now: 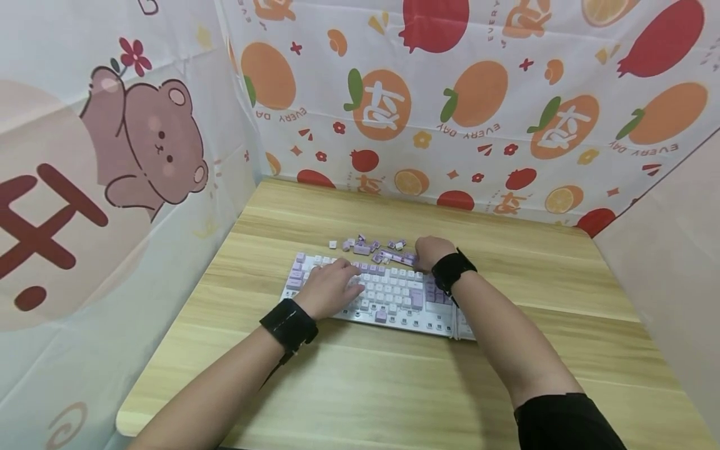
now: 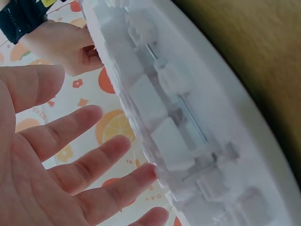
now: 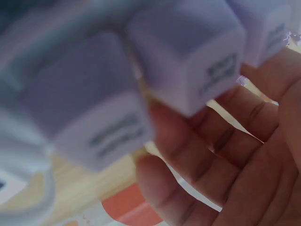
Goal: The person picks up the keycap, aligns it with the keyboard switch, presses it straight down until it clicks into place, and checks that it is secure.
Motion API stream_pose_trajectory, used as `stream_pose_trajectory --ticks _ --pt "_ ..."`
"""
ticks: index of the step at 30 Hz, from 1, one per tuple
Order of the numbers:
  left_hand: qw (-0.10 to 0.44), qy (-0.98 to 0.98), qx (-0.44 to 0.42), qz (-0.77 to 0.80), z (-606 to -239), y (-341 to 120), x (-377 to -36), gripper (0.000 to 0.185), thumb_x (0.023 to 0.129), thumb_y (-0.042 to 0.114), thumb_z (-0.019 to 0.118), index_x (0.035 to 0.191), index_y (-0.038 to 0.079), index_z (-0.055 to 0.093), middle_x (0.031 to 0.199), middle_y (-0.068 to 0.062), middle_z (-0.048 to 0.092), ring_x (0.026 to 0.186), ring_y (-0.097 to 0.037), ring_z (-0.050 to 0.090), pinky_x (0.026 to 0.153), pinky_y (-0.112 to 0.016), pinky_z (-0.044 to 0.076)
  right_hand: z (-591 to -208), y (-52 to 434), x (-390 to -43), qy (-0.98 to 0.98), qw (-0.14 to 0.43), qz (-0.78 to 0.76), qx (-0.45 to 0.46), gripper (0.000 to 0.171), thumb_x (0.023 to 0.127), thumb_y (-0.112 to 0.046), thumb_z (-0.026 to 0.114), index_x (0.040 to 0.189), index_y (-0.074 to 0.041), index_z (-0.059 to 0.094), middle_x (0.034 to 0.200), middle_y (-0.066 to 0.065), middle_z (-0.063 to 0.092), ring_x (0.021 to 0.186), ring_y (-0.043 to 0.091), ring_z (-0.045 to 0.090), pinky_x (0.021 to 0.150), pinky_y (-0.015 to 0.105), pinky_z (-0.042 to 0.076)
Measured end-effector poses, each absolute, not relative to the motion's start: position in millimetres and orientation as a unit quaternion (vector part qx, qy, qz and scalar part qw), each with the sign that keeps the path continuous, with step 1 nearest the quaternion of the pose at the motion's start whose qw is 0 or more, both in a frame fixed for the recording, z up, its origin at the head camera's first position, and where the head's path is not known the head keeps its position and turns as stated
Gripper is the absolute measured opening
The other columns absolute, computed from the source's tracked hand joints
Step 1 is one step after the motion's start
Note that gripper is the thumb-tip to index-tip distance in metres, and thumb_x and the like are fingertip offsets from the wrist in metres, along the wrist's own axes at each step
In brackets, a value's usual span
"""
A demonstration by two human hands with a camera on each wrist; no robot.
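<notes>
My left hand lay flat on the left half of the white-and-purple keyboard, fingers straight and relaxed, gripping nothing. My right hand sat at the keyboard's far edge — fingers bent over the loose purple keycaps scattered on the wooden table just beyond it; whether it pinched one, I could not tell.
</notes>
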State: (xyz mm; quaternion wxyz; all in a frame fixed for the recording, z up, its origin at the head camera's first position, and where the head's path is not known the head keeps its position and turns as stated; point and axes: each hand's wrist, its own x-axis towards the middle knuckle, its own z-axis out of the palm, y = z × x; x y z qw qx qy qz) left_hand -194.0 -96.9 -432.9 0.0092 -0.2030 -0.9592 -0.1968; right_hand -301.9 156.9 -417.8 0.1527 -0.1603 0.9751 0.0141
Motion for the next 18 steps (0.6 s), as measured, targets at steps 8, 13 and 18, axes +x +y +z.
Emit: stream_pose_trajectory --ticks 8,13,18 --pt "-0.005 -0.955 -0.208 -0.211 -428.7 -93.6 -186.8 0.042 0.095 0.038 0.061 0.129 0.012 0.064 0.127 -0.011 0.063 0.113 -0.031 0.062 0.093 -0.057 0.047 -429.2 173.8 -305.3 0.973 0.188 -0.019 -0.133 0.018 0.085 -0.023 0.072 0.092 -0.007 0.068 0.082 0.006 0.065 0.072 0.023 0.058 0.069 0.036 0.046" --pt "0.02 -0.95 -0.222 -0.22 -420.9 -92.1 -187.3 0.038 0.096 0.037 0.061 0.124 0.012 0.066 0.125 -0.009 0.065 0.113 -0.029 0.063 0.093 -0.053 0.049 -426.0 187.8 -304.7 0.972 0.159 -0.067 -0.16 0.028 0.084 -0.027 0.07 0.107 -0.014 0.064 0.095 0.004 0.065 0.081 0.022 0.058 0.074 0.037 0.048" --pt "0.068 -0.932 -0.233 -0.267 -412.4 -93.0 -189.8 0.028 0.095 0.03 0.064 0.115 0.011 0.07 0.119 -0.007 0.069 0.111 -0.024 0.065 0.09 -0.044 0.053 -405.4 199.5 -291.9 0.957 0.128 -0.199 -0.168 0.027 0.087 -0.025 0.066 0.111 -0.013 0.067 0.096 0.009 0.068 0.083 0.027 0.063 0.072 0.038 0.05"
